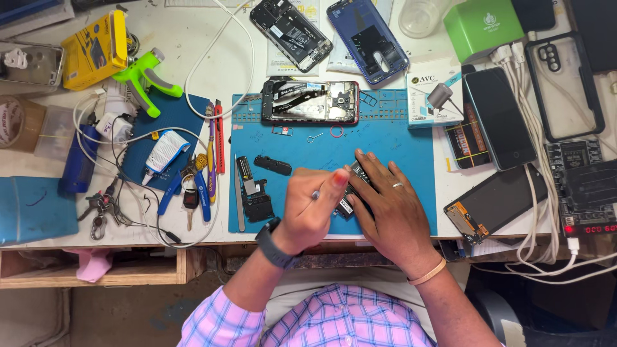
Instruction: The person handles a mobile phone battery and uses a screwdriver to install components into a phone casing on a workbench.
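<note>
Sleeves of pink check sit nearest me; above them my left hand point(310, 209), a dark watch on its wrist, is curled into a fist, pinching a thin tool point(315, 194) between thumb and fingers; my right hand point(385, 204) lies flat beside it, touching it, fingers spread over a small dark phone part point(348, 204) on the blue mat point(398, 138); most of that part is hidden under my hands; just left on the mat lie black covers point(258, 200) and a metal strip; further up the mat rests an opened phone point(310, 102) with a red rim; left of the mat, keys point(191, 186) and a glue tube point(164, 152) lie on the tabletop point(205, 38); at the far edge are two more opened phones and a green box point(482, 26).
</note>
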